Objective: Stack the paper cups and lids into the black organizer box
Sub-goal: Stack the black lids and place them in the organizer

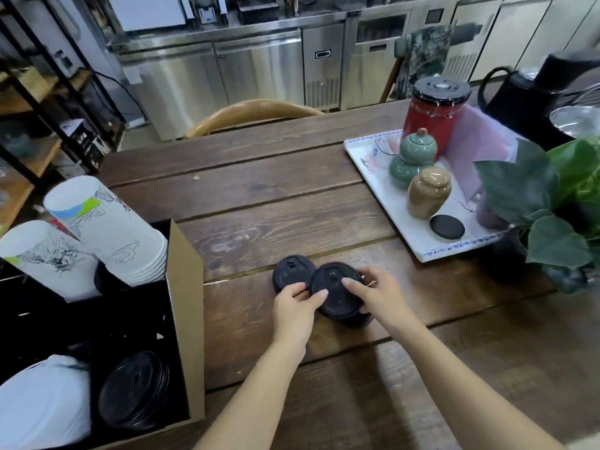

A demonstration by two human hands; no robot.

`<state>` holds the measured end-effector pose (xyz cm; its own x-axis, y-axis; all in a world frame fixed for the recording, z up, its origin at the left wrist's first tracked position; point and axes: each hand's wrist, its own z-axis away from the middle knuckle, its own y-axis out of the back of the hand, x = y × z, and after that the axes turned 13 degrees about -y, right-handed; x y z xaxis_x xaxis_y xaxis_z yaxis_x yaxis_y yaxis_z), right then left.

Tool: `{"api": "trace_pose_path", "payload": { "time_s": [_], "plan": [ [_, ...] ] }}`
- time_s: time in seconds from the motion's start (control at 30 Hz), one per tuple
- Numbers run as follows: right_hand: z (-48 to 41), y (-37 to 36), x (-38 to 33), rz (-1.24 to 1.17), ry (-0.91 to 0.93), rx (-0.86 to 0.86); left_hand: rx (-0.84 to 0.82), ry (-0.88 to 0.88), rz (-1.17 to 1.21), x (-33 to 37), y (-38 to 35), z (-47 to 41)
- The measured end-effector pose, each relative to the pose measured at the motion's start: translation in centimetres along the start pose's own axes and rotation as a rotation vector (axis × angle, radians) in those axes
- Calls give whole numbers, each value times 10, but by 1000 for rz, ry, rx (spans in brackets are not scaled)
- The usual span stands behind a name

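You're gathering lids: both hands, left hand (293,303) and right hand (376,295), pinch the lid stack (337,292) rim; next, add the loose lid (290,276), carry to the organizer box (185,306).

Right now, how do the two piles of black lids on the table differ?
The right lid pile is held by both hands, the left hand at its left edge and the right hand on top; the left lid pile is at most brushed by the left hand. The right pile looks taller and sits nearer the person; the left one is lower and partly hidden behind it. Both are black lids resting on the wooden table.
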<state>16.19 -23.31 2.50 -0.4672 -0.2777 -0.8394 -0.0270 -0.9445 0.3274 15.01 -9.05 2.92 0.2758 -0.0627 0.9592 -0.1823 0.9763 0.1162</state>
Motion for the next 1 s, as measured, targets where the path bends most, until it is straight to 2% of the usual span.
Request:
{"api": "trace_pose_path", "payload": {
  "time_s": [0.13,0.53,0.8,1.0],
  "plan": [
    [-7,2,-7,9,28,10,-26,11,12,3,-2,-6],
    [-52,-59,-30,205,52,-52,195,16,-40,0,32,-50],
    [-74,-75,-14,317,-81,-106,152,118,-152,-19,32,-65],
    [-79,-71,-13,230,-156,-234,123,276,33,-20,29,-71]
  ]
}}
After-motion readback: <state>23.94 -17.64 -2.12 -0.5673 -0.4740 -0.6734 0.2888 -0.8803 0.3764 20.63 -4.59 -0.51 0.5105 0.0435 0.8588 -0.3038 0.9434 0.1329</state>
